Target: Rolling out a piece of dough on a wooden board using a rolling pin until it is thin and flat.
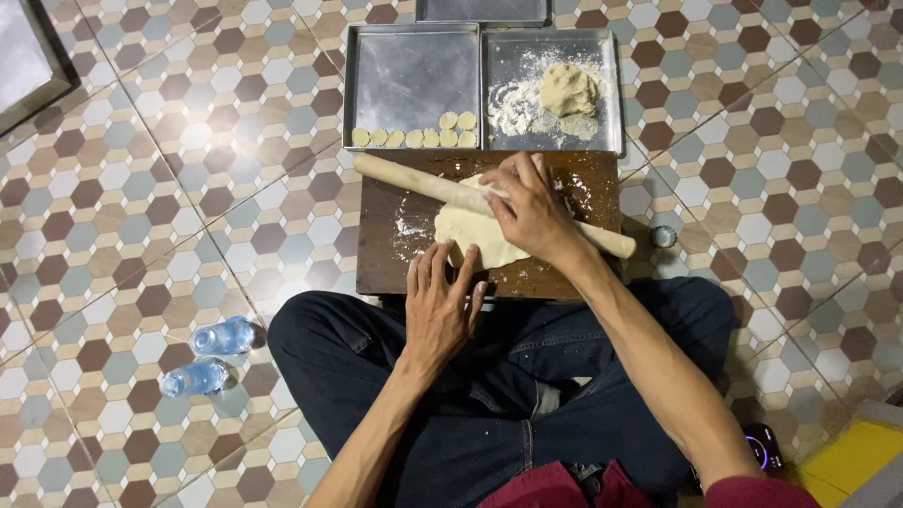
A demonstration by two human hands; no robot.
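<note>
A flattened sheet of pale dough point(470, 230) lies on a dark wooden board point(386, 254) in front of my crossed legs. A long wooden rolling pin point(414, 179) rests diagonally across the dough. My right hand point(531, 212) presses down on the middle of the pin, fingers curled over it. My left hand point(440, 301) lies flat at the board's near edge, fingertips touching the dough's rim.
Two metal trays sit beyond the board: the left tray point(411, 75) holds a row of small round dough discs point(414, 136), the right tray point(602, 85) holds a dough lump point(567, 89) and flour. Two plastic water bottles point(212, 353) lie on the tiled floor at left. A small round cutter point(664, 236) stands right of the board.
</note>
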